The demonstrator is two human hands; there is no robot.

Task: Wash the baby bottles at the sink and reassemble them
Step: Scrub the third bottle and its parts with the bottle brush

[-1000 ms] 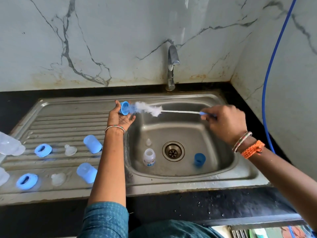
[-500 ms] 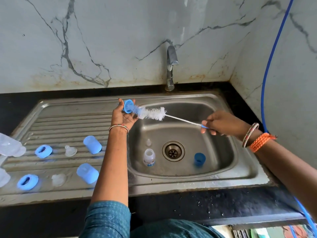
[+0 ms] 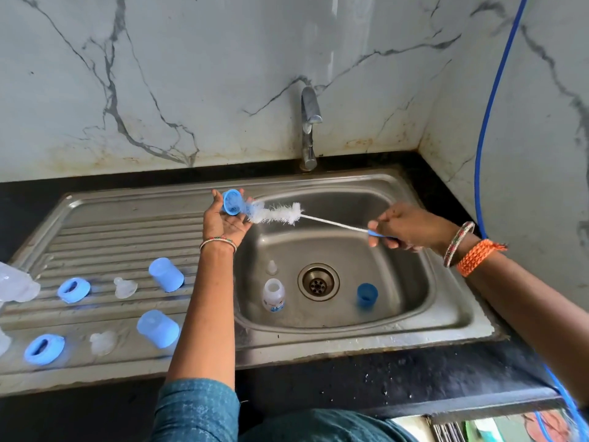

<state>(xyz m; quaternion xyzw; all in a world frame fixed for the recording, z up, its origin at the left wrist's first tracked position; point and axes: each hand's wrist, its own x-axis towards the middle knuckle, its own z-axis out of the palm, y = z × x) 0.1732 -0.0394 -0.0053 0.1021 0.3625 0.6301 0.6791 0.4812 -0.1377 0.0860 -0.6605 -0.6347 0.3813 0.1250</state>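
My left hand (image 3: 224, 220) holds a blue bottle ring (image 3: 231, 202) over the sink's left rim, its opening turned toward the right. My right hand (image 3: 406, 229) grips the blue handle of a white bottle brush (image 3: 277, 214), whose bristle tip touches the ring. In the steel sink basin (image 3: 398, 282) stand a small clear bottle (image 3: 274, 295), a clear teat (image 3: 271, 267) and a blue cap (image 3: 367, 295) beside the drain.
On the ribbed drainboard (image 3: 111, 237) lie two blue caps (image 3: 165, 275) (image 3: 158, 327), two blue rings (image 3: 74, 289) (image 3: 44, 349) and two clear teats (image 3: 125, 287) (image 3: 102, 342). Clear bottles (image 3: 16, 287) show at the left edge. The tap (image 3: 309, 129) is off. A blue hose (image 3: 487, 122) hangs at right.
My right hand has dropped lower and pulled back to the right, so the brush has slid partly out of the ring and now slopes down toward the handle. The left hand stayed put.
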